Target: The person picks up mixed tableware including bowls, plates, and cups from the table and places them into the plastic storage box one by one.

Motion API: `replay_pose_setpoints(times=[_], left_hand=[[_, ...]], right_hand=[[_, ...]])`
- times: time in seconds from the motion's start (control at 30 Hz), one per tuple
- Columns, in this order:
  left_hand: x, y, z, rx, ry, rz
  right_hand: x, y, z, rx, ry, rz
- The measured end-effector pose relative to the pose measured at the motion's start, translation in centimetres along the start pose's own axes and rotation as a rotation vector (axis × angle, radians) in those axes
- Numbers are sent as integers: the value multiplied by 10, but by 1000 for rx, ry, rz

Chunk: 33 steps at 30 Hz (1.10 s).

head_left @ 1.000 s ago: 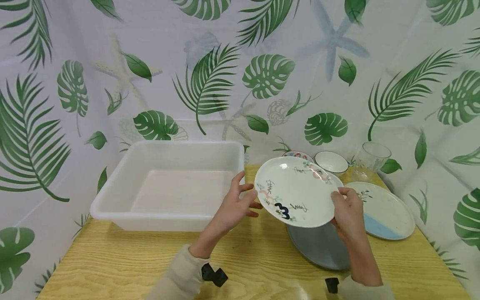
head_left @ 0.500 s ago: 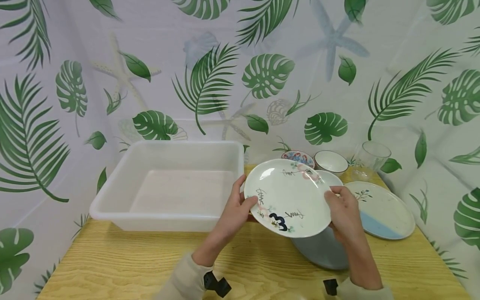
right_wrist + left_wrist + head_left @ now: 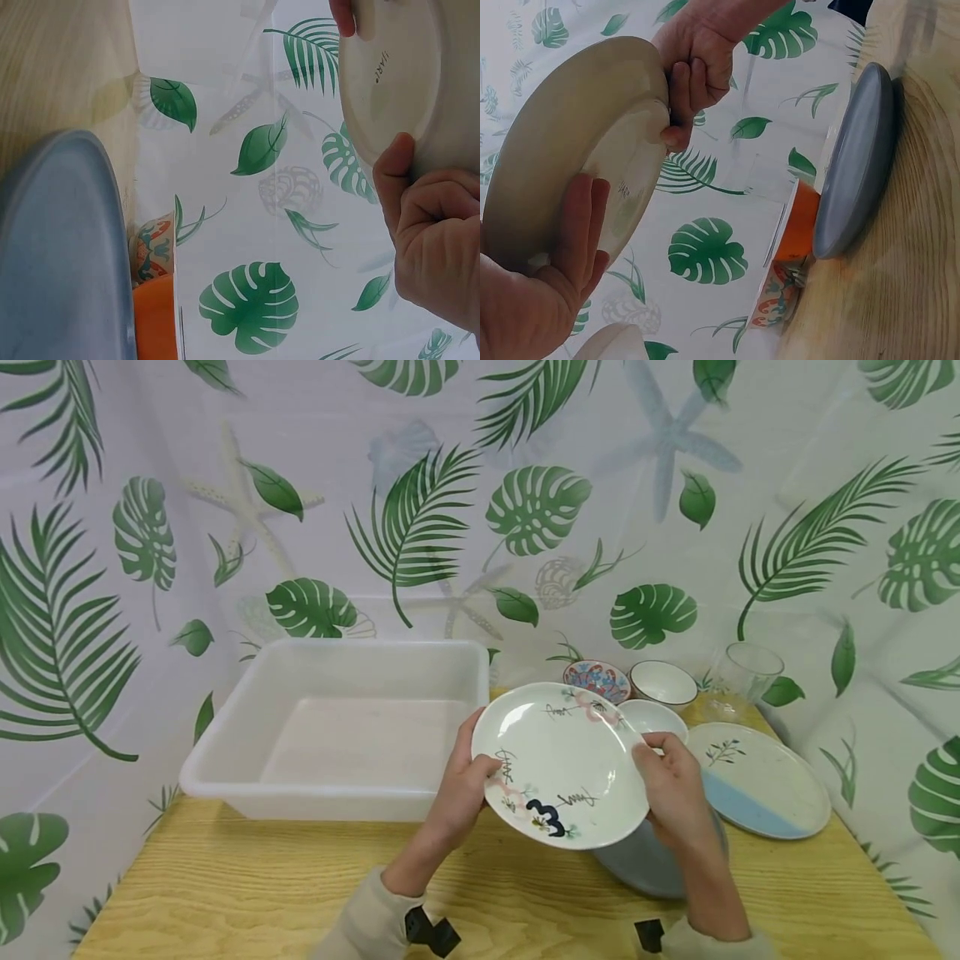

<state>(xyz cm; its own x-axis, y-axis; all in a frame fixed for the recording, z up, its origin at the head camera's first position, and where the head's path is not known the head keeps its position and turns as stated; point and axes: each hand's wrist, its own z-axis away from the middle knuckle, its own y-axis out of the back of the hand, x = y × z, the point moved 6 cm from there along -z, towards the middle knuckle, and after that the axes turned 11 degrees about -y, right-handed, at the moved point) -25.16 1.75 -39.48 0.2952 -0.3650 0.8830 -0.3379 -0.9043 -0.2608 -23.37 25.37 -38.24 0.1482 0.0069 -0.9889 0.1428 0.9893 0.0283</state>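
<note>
A white oval plate (image 3: 562, 768) with painted flowers and dark script is held in the air over the table, tilted with its face towards me. My left hand (image 3: 459, 785) grips its left rim, thumb on the face and fingers against the underside, as the left wrist view shows. On the opposite rim my right hand (image 3: 675, 789) pinches the plate between thumb and fingers. Small dark lettering marks the plate's underside (image 3: 386, 71) in the right wrist view. Below it lies a grey round plate (image 3: 648, 860), partly hidden by the held plate and my right arm.
A large white plastic bin (image 3: 360, 735) stands left. At the back right are a patterned bowl (image 3: 597, 681), a white bowl (image 3: 663, 683), a small white dish (image 3: 654, 718) and a clear glass (image 3: 746, 677). A cream-and-blue plate (image 3: 761, 781) lies near the table's right edge.
The oval plate has moved left and a little nearer to me. My left hand, at first beside its rim, has taken hold of it; my right hand has kept its grip.
</note>
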Motion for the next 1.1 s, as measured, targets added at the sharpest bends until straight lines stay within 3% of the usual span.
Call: replay_pose_setpoints(times=[0.2, 0.37, 0.77, 1.1], left_hand=[[3, 1, 1, -10, 22, 20], [6, 3, 1, -6, 35, 49], [17, 13, -2, -2, -9, 16], [28, 26, -5, 35, -59, -48]], right_hand=[[0, -2, 2, 10, -12, 27], [-1, -2, 3, 4, -11, -14], [1, -9, 1, 2, -30, -23], [6, -24, 2, -53, -83, 24]])
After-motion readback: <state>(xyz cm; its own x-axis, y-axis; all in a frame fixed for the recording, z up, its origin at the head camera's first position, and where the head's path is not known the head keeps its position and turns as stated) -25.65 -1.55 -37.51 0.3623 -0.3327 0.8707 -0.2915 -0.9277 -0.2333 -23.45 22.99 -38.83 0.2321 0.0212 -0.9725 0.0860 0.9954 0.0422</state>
